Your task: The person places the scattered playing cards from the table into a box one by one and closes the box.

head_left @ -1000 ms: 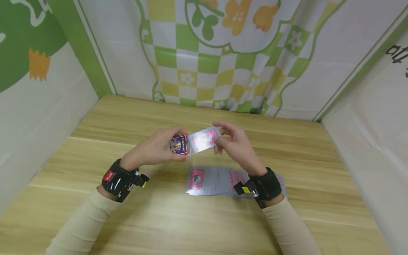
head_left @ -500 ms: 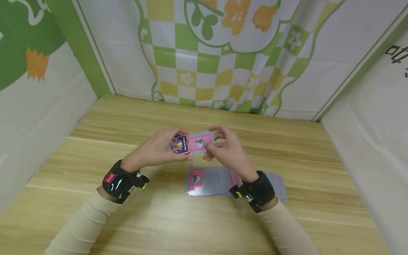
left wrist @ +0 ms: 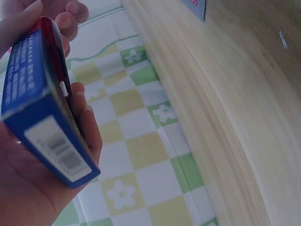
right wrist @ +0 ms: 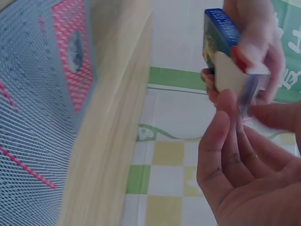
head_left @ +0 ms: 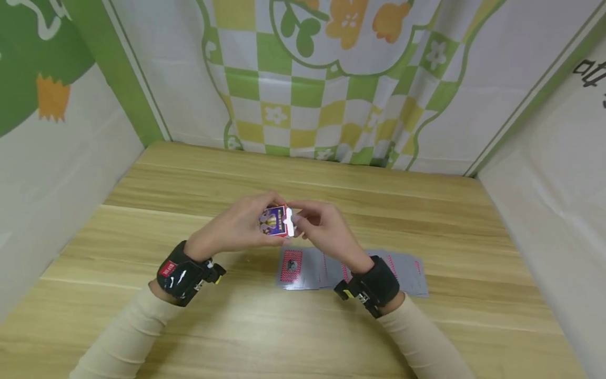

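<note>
My left hand (head_left: 239, 223) grips a small playing-card box (head_left: 273, 221), purple with red edges on the face in the head view. In the left wrist view the box (left wrist: 51, 113) shows blue sides and a barcode label. A white flap (right wrist: 229, 75) stands out at its open end. The right hand (head_left: 322, 226) is at that end, its thumb and fingertips pinching the flap's edge. No card shows between the fingers. Below the hands, a spread row of playing cards (head_left: 307, 268) lies face down, with red-patterned backs and grey borders; the right wrist partly covers it.
The wooden table (head_left: 236, 321) runs beneath both hands. A checkered green and yellow curtain (head_left: 307, 89) hangs along its far edge. White cloth walls close in the left and right sides.
The card in the right hand slid left into the box and is out of sight. The right hand followed it to the box's open end, where a white flap now shows.
</note>
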`<state>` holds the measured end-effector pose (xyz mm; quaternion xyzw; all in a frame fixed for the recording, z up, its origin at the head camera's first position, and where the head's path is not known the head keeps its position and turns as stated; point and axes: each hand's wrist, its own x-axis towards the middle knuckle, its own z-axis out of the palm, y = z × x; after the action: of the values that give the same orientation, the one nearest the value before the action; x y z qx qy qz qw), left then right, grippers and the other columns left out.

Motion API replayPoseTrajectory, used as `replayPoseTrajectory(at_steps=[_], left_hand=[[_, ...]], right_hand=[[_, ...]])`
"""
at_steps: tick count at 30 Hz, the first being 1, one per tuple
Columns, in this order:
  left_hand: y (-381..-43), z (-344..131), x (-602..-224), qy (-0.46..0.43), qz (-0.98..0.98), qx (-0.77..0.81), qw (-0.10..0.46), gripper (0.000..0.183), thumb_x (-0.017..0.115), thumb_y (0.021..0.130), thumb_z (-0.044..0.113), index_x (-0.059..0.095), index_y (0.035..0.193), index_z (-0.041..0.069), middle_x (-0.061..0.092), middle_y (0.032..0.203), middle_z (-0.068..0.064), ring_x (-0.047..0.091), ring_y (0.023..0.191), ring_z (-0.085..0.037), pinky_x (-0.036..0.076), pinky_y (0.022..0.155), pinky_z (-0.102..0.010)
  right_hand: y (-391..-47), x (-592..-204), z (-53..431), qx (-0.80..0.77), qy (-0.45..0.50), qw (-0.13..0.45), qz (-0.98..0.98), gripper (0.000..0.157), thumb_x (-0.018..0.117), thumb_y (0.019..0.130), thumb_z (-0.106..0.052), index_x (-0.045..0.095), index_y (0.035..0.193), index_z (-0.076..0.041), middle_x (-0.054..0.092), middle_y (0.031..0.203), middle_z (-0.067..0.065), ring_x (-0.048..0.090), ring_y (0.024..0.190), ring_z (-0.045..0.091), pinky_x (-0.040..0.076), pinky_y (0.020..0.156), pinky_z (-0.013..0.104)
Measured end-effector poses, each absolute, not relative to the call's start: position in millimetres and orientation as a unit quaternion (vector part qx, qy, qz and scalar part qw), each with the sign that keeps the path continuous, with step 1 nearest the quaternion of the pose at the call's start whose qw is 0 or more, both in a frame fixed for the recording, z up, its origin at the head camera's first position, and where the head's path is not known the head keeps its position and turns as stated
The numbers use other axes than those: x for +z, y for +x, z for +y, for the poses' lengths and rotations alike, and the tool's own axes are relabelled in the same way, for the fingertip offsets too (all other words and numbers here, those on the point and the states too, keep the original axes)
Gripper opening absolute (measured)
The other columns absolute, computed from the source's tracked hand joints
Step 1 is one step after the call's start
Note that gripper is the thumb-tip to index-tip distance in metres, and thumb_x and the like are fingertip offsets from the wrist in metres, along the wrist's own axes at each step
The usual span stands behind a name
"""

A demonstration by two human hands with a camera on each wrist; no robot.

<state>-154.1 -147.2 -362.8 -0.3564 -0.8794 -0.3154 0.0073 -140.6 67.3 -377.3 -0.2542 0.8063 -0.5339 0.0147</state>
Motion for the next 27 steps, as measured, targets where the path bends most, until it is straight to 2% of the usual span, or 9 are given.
replayPoseTrajectory(at_steps=[3, 6, 8, 10, 13, 15, 18, 23, 27], left_hand=[[-154.8, -147.3, -363.3, -0.356, -0.879, -0.318, -0.001, 0.063, 0.080, 0.068, 0.047, 0.051, 0.115, 0.015, 0.059, 0.098, 0.002, 0.056, 0.079, -0.009, 0.052, 0.062, -0.028], [-156.7, -149.0, -363.4, -0.346, -0.882, -0.319, -0.012, 0.070, 0.076, 0.068, 0.056, 0.050, 0.117, 0.013, 0.059, 0.097, 0.002, 0.056, 0.078, -0.010, 0.052, 0.062, -0.030], [-158.3, -150.6, -363.6, -0.338, -0.886, -0.316, -0.014, 0.074, 0.074, 0.067, 0.059, 0.050, 0.118, 0.012, 0.059, 0.097, 0.001, 0.055, 0.077, -0.011, 0.051, 0.062, -0.031], [-159.2, -151.9, -364.1, -0.334, -0.889, -0.314, -0.016, 0.076, 0.074, 0.067, 0.061, 0.050, 0.119, 0.011, 0.059, 0.097, 0.001, 0.055, 0.078, -0.012, 0.051, 0.063, -0.032], [-159.6, -152.8, -365.1, -0.338, -0.888, -0.311, -0.019, 0.074, 0.074, 0.067, 0.060, 0.050, 0.118, 0.012, 0.059, 0.097, 0.001, 0.055, 0.078, -0.011, 0.051, 0.063, -0.031], [-159.3, -152.6, -365.8, -0.343, -0.886, -0.310, -0.023, 0.072, 0.075, 0.067, 0.058, 0.050, 0.117, 0.013, 0.059, 0.097, 0.001, 0.056, 0.078, -0.011, 0.052, 0.062, -0.030], [-158.8, -151.8, -365.7, -0.348, -0.885, -0.308, -0.021, 0.069, 0.077, 0.068, 0.054, 0.050, 0.117, 0.014, 0.059, 0.097, 0.002, 0.055, 0.077, -0.010, 0.051, 0.062, -0.030], [-158.8, -152.3, -364.4, -0.343, -0.886, -0.310, -0.023, 0.073, 0.078, 0.069, 0.051, 0.049, 0.122, 0.010, 0.058, 0.100, 0.001, 0.055, 0.079, -0.011, 0.051, 0.063, -0.031], [-158.8, -152.6, -364.2, -0.343, -0.886, -0.309, -0.026, 0.072, 0.077, 0.070, 0.051, 0.049, 0.122, 0.010, 0.057, 0.103, 0.000, 0.055, 0.082, -0.011, 0.052, 0.066, -0.031]], right_hand=[[-142.4, -380.2, 67.0, -0.536, -0.246, 0.021, 0.808, 0.029, 0.062, 0.092, -0.015, 0.060, 0.120, -0.010, 0.069, 0.081, 0.007, 0.064, 0.064, 0.016, 0.055, 0.057, 0.039], [-145.5, -383.2, 68.6, -0.538, -0.233, 0.024, 0.810, 0.021, 0.058, 0.094, -0.010, 0.061, 0.114, -0.006, 0.068, 0.080, 0.010, 0.064, 0.065, 0.022, 0.055, 0.058, 0.043], [-148.4, -386.4, 70.9, -0.496, -0.240, 0.020, 0.834, 0.016, 0.059, 0.092, -0.007, 0.063, 0.107, -0.004, 0.067, 0.079, 0.008, 0.063, 0.065, 0.022, 0.055, 0.059, 0.042], [-151.1, -392.0, 73.5, -0.416, -0.259, 0.035, 0.871, 0.013, 0.065, 0.088, -0.013, 0.065, 0.098, -0.005, 0.065, 0.077, 0.005, 0.061, 0.064, 0.019, 0.054, 0.057, 0.038], [-152.3, -402.7, 75.7, -0.261, -0.297, 0.088, 0.914, 0.039, 0.077, 0.076, -0.035, 0.062, 0.098, -0.006, 0.061, 0.083, 0.001, 0.053, 0.068, 0.013, 0.048, 0.058, 0.030], [-151.5, -410.1, 75.5, -0.192, -0.312, 0.125, 0.922, 0.058, 0.079, 0.067, -0.051, 0.059, 0.101, -0.007, 0.056, 0.086, 0.002, 0.050, 0.072, 0.014, 0.046, 0.059, 0.029], [-150.1, -416.8, 73.6, -0.153, -0.312, 0.132, 0.928, 0.068, 0.079, 0.061, -0.059, 0.055, 0.100, -0.007, 0.051, 0.089, 0.004, 0.046, 0.075, 0.017, 0.044, 0.060, 0.029], [-152.8, -418.0, 73.5, -0.167, -0.304, 0.088, 0.934, 0.055, 0.084, 0.062, -0.047, 0.055, 0.087, -0.008, 0.049, 0.082, 0.003, 0.044, 0.071, 0.017, 0.041, 0.057, 0.029], [-156.6, -411.9, 77.9, -0.218, -0.304, 0.088, 0.923, 0.041, 0.082, 0.071, -0.033, 0.052, 0.083, -0.007, 0.047, 0.073, 0.002, 0.043, 0.063, 0.014, 0.036, 0.052, 0.027]])
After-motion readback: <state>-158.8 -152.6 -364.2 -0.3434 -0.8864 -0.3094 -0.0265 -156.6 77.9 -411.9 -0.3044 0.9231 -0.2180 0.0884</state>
